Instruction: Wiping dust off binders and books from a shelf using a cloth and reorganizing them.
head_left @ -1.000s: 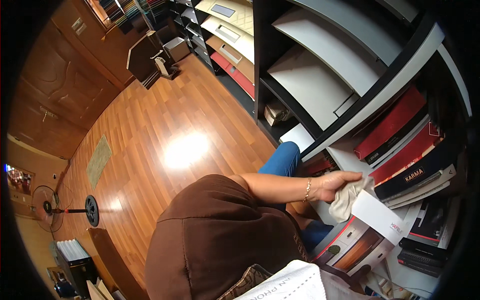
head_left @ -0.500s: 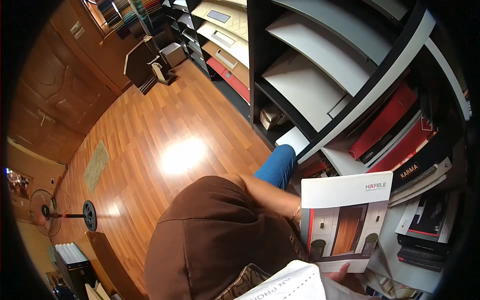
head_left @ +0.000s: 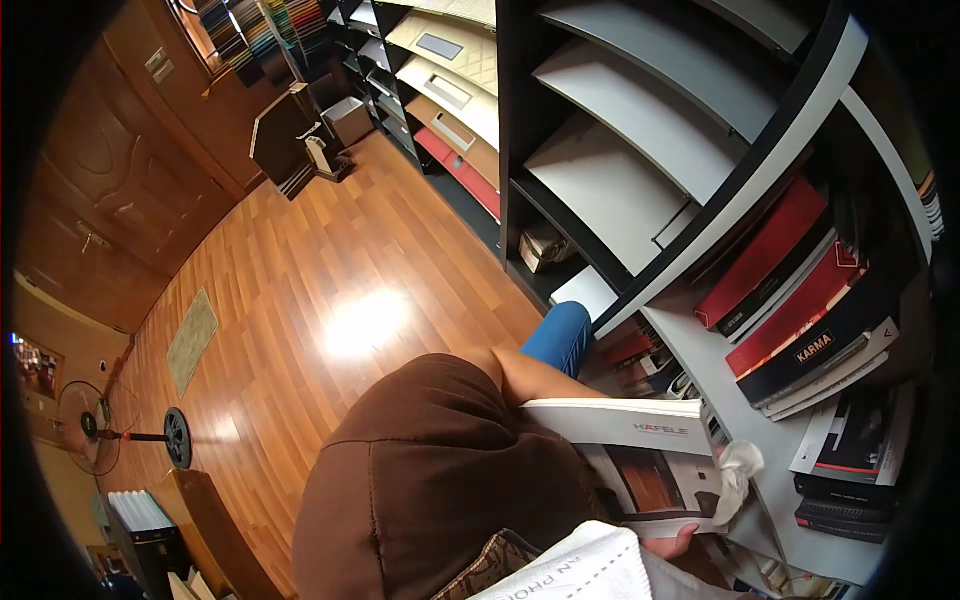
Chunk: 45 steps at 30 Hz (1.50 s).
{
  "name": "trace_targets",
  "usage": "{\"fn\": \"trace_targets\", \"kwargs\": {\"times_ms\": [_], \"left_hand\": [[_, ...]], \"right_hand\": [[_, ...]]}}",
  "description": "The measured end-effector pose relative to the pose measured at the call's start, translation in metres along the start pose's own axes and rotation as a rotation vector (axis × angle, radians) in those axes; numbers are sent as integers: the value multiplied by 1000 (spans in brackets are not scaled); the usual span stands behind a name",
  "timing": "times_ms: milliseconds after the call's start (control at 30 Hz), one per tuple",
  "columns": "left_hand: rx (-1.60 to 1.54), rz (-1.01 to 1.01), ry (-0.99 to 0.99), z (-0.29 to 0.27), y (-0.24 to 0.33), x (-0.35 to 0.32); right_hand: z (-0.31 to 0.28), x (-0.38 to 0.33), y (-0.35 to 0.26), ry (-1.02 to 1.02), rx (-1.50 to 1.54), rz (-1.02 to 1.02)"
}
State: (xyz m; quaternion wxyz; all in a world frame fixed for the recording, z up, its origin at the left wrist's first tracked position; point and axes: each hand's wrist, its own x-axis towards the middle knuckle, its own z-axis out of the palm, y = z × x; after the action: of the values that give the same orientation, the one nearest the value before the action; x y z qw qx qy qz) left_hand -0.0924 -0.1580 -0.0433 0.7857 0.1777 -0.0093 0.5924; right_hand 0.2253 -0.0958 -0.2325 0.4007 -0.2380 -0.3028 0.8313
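A thick catalogue (head_left: 655, 430) with a white cover and a picture of a wooden door is tilted so that its top edge faces me. My right hand (head_left: 672, 542) grips its lower edge, the thumb on the cover. From a brown sleeve (head_left: 420, 480), my left forearm (head_left: 540, 379) reaches in behind the catalogue, which hides the left hand and its fingers. A crumpled whitish cloth (head_left: 738, 470), slightly blurred, touches the catalogue's right edge; what holds it is hidden.
To the right, a white shelf (head_left: 690, 350) bears red and black binders (head_left: 765, 255) and stacked books (head_left: 845, 510). Sample panels (head_left: 640, 110) fill the black rack ahead. My blue-clad knee (head_left: 563, 335) is near the rack. A pedestal fan (head_left: 100, 425) stands left on the wooden floor (head_left: 290, 270).
The catalogue has tipped from nearly upright to a flatter slant, its top edge coming lower and leftward. The whitish cloth has appeared at its right edge. My left hand stays hidden.
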Motion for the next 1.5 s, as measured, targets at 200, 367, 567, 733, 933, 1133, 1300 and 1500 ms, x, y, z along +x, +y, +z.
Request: {"fn": "trace_targets", "kwargs": {"times_ms": [200,367,567,733,933,1133,1300,1500], "left_hand": [[112,-38,164,-1,23,-53],[251,-49,304,-36,15,-31],[306,-258,354,-70,50,-9],[657,-194,537,-62,86,-4],[236,69,390,-76,75,21],[162,86,258,-65,55,81],[225,14,272,-74,53,87],[457,-14,429,-60,36,112]], "right_hand": [[22,-13,-24,84,38,50],[27,-25,-32,131,93,102],[46,-24,-37,403,147,26],[12,39,-48,428,-86,-104],[135,28,-111,-552,435,-456],[135,28,-84,-762,310,-391],[104,25,-42,-290,32,-513],[100,9,-93,597,-284,-513]]}}
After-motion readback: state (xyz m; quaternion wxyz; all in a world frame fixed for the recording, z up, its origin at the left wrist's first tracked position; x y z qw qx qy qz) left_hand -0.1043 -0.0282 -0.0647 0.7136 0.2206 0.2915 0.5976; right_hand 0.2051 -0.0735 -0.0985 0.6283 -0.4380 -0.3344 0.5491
